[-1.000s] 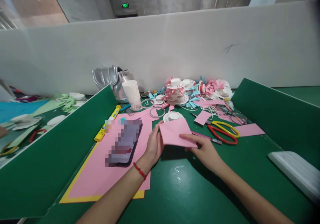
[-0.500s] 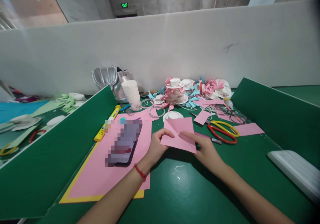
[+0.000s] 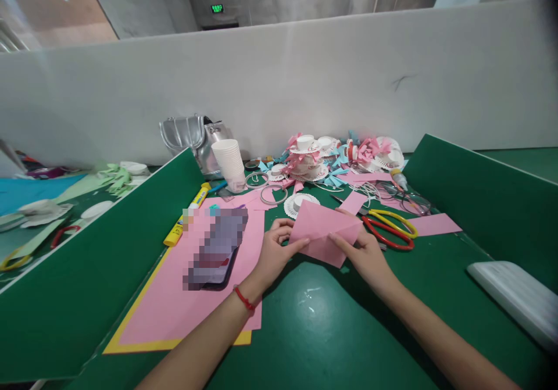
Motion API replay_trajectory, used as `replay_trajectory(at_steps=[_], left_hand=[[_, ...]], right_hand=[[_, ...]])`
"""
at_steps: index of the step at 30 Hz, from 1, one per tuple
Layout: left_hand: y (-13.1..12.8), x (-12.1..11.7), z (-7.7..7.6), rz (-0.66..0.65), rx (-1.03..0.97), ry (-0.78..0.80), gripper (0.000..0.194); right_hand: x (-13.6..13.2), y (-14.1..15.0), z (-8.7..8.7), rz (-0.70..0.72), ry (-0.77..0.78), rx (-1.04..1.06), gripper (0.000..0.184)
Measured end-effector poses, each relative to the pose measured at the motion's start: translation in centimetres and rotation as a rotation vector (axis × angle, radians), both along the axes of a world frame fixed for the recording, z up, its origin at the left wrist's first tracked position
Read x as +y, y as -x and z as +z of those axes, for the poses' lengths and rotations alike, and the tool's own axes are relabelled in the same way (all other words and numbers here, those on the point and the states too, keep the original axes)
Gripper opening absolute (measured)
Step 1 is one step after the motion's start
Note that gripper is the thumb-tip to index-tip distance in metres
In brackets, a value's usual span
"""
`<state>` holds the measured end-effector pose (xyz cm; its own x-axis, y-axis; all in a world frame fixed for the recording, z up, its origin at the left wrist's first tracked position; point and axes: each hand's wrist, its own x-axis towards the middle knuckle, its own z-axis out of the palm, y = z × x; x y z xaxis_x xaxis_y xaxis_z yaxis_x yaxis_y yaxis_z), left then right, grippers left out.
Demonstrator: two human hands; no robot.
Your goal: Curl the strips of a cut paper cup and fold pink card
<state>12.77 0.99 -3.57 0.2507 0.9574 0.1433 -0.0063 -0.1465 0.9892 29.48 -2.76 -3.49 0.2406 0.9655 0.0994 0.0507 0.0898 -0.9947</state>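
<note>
A creased square of pink paper point(image 3: 322, 227) is held above the green table, between both hands. My left hand point(image 3: 279, 247) pinches its left edge, thumb on the near face and fingers behind. On the right side, my right hand point(image 3: 364, 256) grips the sheet the same way, its thumb pressing near the middle crease. Just behind the paper lies a small white cup piece on a lacy paper doily point(image 3: 299, 204), partly covered. Scissors with red and yellow handles point(image 3: 390, 230) rest right of my right hand.
A phone point(image 3: 218, 250) lies on large pink sheets point(image 3: 161, 314) at left, beside a yellow glue stick point(image 3: 174, 233). Stacked paper cups point(image 3: 229, 163), a silver bag point(image 3: 183, 137) and paper decorations point(image 3: 307, 160) stand at the back. Green dividers point(image 3: 108, 250) flank the table; a white block point(image 3: 514, 297) is at right.
The pink paper has been turned in my hands, and a fold now crosses its front. My left thumb has come onto its near face; my right hand has shifted slightly right.
</note>
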Motion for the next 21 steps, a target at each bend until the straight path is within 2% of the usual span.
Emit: replay_trajectory(at_steps=[2,6,9,12,15,21], left_hand=[[0.0,-0.1,0.1,-0.029,-0.012,0.044,0.012],[-0.2,-0.5,0.4,-0.135,0.003,0.133,0.019],[-0.3,-0.7,0.6,-0.193,0.037,0.175,0.021],[-0.3,-0.4,0.4,-0.102,0.041,0.155,0.019],[0.0,0.1,0.1,0.001,-0.024,0.152,0.019],[0.4,0.9,-0.6,0.066,-0.325,0.247,0.022]], right_hand=[[0.1,-0.2,0.2,-0.018,-0.011,-0.013,0.012],[0.1,-0.2,0.6,-0.006,0.086,0.091,0.028],[0.1,-0.2,0.6,-0.041,0.083,0.118,0.026],[0.3,-0.4,0.5,-0.055,0.073,0.081,0.021],[0.5,-0.6,0.3,0.004,0.069,0.086,0.021],[0.6,-0.9,0.0,0.130,0.190,0.322,0.029]])
